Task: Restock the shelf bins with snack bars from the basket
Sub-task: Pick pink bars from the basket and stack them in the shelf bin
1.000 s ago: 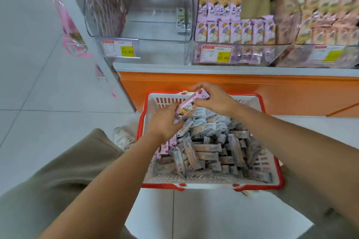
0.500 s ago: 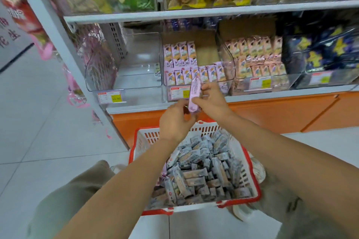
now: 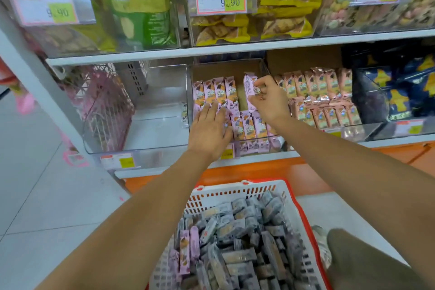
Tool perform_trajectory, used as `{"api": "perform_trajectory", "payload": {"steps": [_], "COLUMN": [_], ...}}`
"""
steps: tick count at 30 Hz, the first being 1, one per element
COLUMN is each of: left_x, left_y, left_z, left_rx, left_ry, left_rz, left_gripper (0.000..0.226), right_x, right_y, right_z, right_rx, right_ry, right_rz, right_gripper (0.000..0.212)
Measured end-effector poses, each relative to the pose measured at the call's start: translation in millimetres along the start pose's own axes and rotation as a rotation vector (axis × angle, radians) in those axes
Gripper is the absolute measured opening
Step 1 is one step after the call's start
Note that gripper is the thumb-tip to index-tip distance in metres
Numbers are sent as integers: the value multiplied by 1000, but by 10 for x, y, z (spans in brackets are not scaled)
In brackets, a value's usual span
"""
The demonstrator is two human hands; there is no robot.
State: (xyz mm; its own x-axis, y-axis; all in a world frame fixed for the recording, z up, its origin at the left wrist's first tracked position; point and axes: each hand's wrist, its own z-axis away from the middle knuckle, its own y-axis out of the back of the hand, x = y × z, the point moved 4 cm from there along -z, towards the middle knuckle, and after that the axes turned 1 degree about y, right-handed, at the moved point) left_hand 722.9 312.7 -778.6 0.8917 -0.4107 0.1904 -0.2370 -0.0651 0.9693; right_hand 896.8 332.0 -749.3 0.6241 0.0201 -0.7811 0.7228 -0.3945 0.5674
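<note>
Up at the shelf [image 3: 146, 172], right hand [image 3: 268, 101] pinching one pink snack bar [image 3: 249, 88] upright inside the clear middle bin [image 3: 253, 141], just beside the standing back row [image 3: 215, 92]; left hand [image 3: 209, 129] flat, fingers straight, resting on the front rows [image 3: 249, 125]. Below, basket [image 3: 237, 187] heaped with bars [image 3: 237, 238].

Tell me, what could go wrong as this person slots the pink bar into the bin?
The right hand only pinches the pink bar by its edge, so it might slip and land crooked in the gap. The left hand lies flat against the standing bars; a nudge could tip that row over. The basket holds mostly grey bars, so a wrong one could end up in this bin.
</note>
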Motion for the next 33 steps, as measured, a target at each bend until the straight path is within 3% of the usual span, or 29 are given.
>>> {"api": "perform_trajectory", "payload": {"steps": [7, 13, 20, 22, 26, 29, 33], "left_x": [-97, -94, -66, -48, -29, -197, -650], "left_y": [-201, -262, -217, -115, 213, 298, 112], "left_z": [-551, -531, -467, -370, 67, 484, 1111], "left_rx": [-108, -65, -105, -35, 262, 410, 420], "left_ry": [33, 25, 48, 46, -72, -49, 121], "left_rz": [-98, -149, -67, 26, 74, 58, 101], "left_gripper": [57, 58, 60, 59, 40, 28, 30], "right_x": [151, 273, 248, 140, -154, -295, -237], "right_y": [-345, -543, -464, -374, -294, -425, -834], "right_z": [-439, -491, -366, -256, 128, 547, 1176], "right_rx": [37, 30, -154, -87, -19, -87, -269], "right_ry": [27, 92, 110, 149, 237, 290, 273], "right_rz": [156, 200, 207, 158, -73, -176, -155], "right_gripper": [35, 28, 44, 39, 22, 17, 15]}}
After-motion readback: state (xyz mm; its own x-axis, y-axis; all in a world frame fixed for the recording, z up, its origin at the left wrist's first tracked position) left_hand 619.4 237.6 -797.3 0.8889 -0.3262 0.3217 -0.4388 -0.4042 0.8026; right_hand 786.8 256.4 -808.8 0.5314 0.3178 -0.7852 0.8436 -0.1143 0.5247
